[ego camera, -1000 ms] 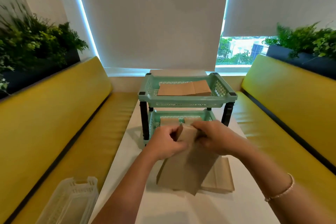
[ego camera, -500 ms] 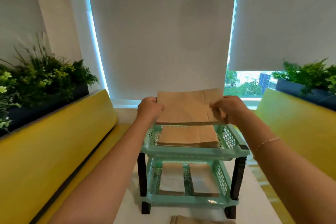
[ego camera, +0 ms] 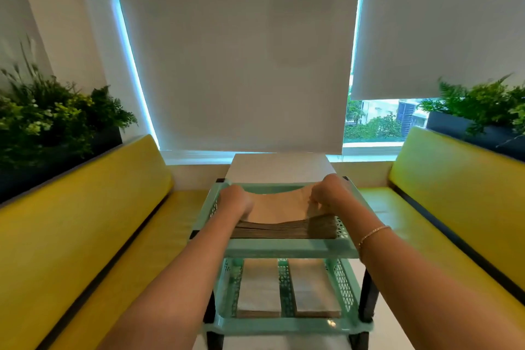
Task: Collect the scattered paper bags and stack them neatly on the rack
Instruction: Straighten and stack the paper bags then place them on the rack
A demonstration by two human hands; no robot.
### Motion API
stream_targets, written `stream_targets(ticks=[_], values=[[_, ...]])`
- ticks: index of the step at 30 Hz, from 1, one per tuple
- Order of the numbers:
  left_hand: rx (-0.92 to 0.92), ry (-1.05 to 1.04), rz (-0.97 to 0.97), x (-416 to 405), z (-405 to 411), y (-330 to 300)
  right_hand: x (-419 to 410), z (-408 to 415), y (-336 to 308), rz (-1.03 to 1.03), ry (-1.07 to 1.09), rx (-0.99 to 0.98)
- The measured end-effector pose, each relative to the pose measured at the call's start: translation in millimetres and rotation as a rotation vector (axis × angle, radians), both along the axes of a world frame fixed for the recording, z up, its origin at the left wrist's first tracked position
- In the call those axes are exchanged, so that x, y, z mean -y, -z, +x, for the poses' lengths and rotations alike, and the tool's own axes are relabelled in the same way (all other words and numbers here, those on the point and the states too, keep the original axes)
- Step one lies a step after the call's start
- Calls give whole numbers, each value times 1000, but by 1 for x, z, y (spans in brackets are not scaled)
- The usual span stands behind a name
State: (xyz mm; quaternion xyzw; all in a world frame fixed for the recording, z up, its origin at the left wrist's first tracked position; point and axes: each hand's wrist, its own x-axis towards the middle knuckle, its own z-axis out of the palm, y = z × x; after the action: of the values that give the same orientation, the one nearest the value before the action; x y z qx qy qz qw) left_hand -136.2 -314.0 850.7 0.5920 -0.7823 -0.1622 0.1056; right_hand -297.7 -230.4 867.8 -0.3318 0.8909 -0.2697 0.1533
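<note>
The flat brown paper bag lay on top of a stack of brown paper bags in the upper tray of the mint-green plastic two-tier rack. We observed both of our hands at its ends. The left hand had its fingers curled round the bag's left edge, gripping it. The right hand had its fingers curled over the bag's right edge, gripping it likewise. A thin bracelet sat on the right wrist.

In the lower tray, two further stacks of bags lay side by side, apart from each other. The rack stood on the white counter, on black legs. Yellow padded benches ran along both sides of the counter. Green plants in dark planters stood behind each bench. Grey roller blinds covered most of the window.
</note>
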Motion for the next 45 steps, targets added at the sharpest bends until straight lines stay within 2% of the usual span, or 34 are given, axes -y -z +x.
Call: stream_targets(ticks=[6,11,14,17,21,23,25,27,28,31,33,36,38,45], values=[[-107,13,59,1,0,2,3,-2,10,23,35,-2],[93,97,44,1,3,6,4,0,16,22,65,-21],[95,88,21,-3,4,5,0,4,17,-7,85,-33],[-150,49,-80,-11,4,0,-12,17,9,-148,75,-101],[-585,204,-206,-60,13,-17,-67,56,-16,-436,-82,-221],[-716,278,-147,-97,24,-16,-105,77,-12,-514,-145,-225],[-743,347,-20,-129,35,4,-140,91,14,-427,-192,-219],[-691,370,150,-151,45,41,-167,96,59,-269,-195,-170],[-608,356,236,-159,49,63,-179,95,85,-179,-167,-139],[-257,235,424,-172,58,136,-205,79,166,135,-3,4],[-56,185,454,-179,64,172,-216,72,202,255,91,124],[125,211,416,-193,65,201,-219,72,222,203,197,275],[175,197,355,-200,64,210,-216,74,227,153,239,281],[202,210,253,-209,63,214,-214,86,224,162,217,22]])
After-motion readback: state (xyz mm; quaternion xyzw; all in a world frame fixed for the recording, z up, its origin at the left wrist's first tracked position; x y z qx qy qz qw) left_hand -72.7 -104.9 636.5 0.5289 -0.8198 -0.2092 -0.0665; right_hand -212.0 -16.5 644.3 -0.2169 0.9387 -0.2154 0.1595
